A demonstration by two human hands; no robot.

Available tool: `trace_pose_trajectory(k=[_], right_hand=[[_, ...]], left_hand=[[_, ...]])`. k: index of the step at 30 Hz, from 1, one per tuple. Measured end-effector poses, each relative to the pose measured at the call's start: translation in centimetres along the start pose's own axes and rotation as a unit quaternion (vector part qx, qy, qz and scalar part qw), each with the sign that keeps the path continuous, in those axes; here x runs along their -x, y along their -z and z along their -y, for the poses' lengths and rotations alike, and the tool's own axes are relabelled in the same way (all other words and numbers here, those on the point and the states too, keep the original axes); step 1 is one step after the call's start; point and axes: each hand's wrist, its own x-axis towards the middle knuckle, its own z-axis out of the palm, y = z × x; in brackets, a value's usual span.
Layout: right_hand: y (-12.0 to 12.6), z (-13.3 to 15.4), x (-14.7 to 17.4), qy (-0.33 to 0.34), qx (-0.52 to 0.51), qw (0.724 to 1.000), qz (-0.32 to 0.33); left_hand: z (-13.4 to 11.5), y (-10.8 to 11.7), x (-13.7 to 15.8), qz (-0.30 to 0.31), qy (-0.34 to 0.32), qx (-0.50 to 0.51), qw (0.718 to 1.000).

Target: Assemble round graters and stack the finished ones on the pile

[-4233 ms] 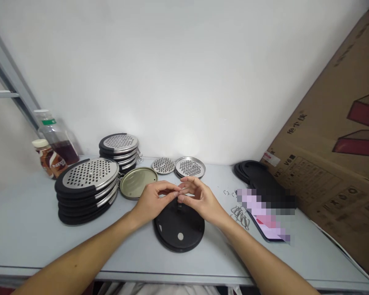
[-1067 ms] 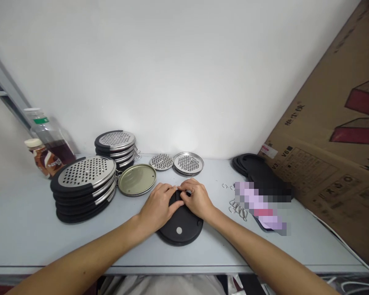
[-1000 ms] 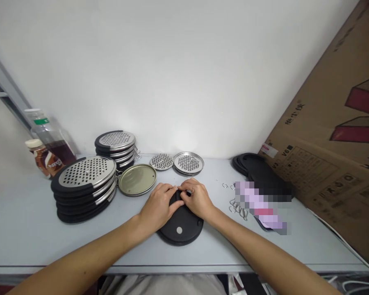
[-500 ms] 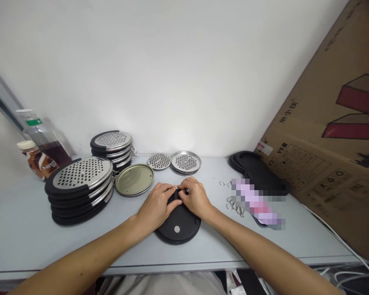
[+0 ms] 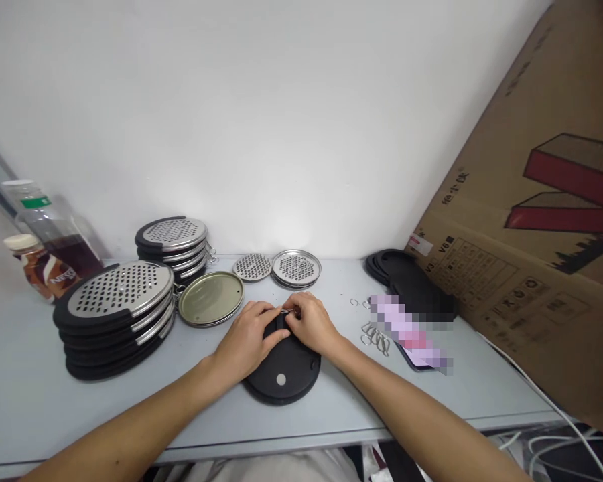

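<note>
A black round disc-shaped cover (image 5: pixel 294 367) with a pale dot lies flat on the table in front of me. My left hand (image 5: pixel 251 337) grips its far left edge, thumb pressed on the top face. From the other side, my right hand (image 5: pixel 311 325) pinches at the far edge, its fingertips meeting the left ones. A small shiny metal piece (image 5: pixel 285 310) shows between the fingertips; its shape is mostly hidden. Loose metal rings (image 5: pixel 354 302) and several metal clips (image 5: pixel 376 339) lie to the right of my hands.
Black-rimmed round graters stand in a near stack (image 5: pixel 118 294) and a far stack (image 5: pixel 173 234). Gold-toned lids (image 5: pixel 211 298) and grater discs (image 5: pixel 296 266) lie behind my hands. Bottles (image 5: pixel 63 248) stand left; black covers (image 5: pixel 417 288), a blurred purple item (image 5: pixel 407 331) and a carton (image 5: pixel 522 268) are right.
The whole view has shifted slightly, so things appear a little further left. Both hands stay at the far edge of the black cover, fingers only slightly moved.
</note>
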Motion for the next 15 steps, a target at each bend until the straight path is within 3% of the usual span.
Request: trace_pose_trajectory(k=[5, 15], right_hand=[[1.5, -1.5, -1.2, -0.057, -0.14, 0.985, 0.089], [2.2, -2.6, -2.1, -0.205, -0.399, 0.889, 0.089]], left_hand=[[0.5, 0.0, -0.3, -0.003, 0.02, 0.044, 0.999], [1.0, 0.8, -0.6, 0.045, -0.007, 0.077, 0.996]])
